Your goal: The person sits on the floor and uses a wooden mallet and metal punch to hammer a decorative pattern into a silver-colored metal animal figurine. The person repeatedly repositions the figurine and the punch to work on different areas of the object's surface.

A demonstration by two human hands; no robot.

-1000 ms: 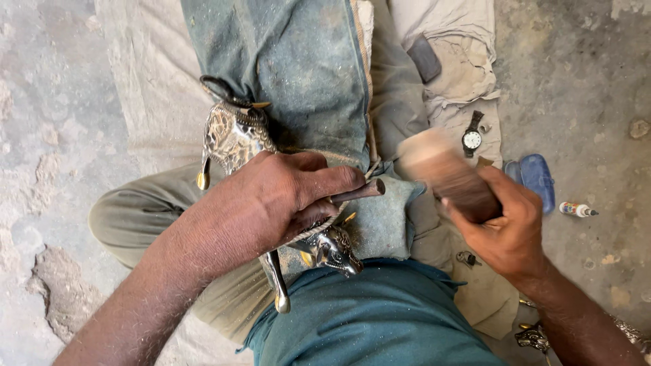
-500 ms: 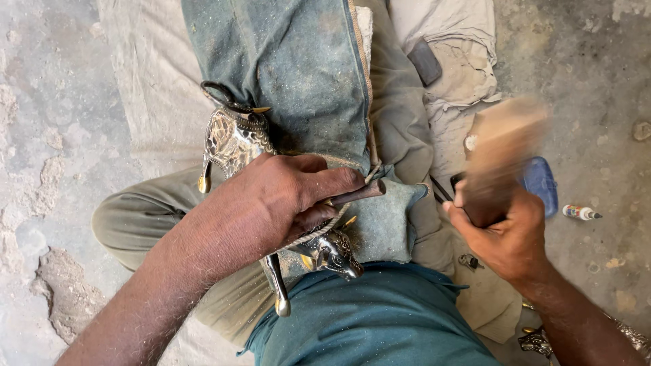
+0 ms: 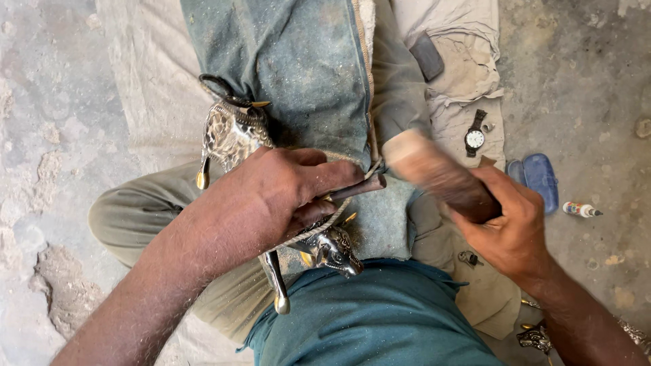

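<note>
On the lap, left hand [image 3: 271, 196] clamped on chisel [image 3: 356, 188] over metal bull [image 3: 234, 132], right hand [image 3: 512, 227] around mallet [image 3: 437, 177].

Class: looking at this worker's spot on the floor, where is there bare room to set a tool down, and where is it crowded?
Free: concrete floor left of the cloth; floor right of the blue case. Crowded: around the wristwatch and the lap, where both hands work the metal figure.

Mallet [image 3: 434, 177]: we see its head smeared by motion blur, its handle swallowed in our right hand [image 3: 512, 227].
Metal bull figure [image 3: 234, 132]: our left hand [image 3: 278, 196] covers its middle.
Second figure [image 3: 536, 337]: mostly hidden behind our right forearm.
</note>
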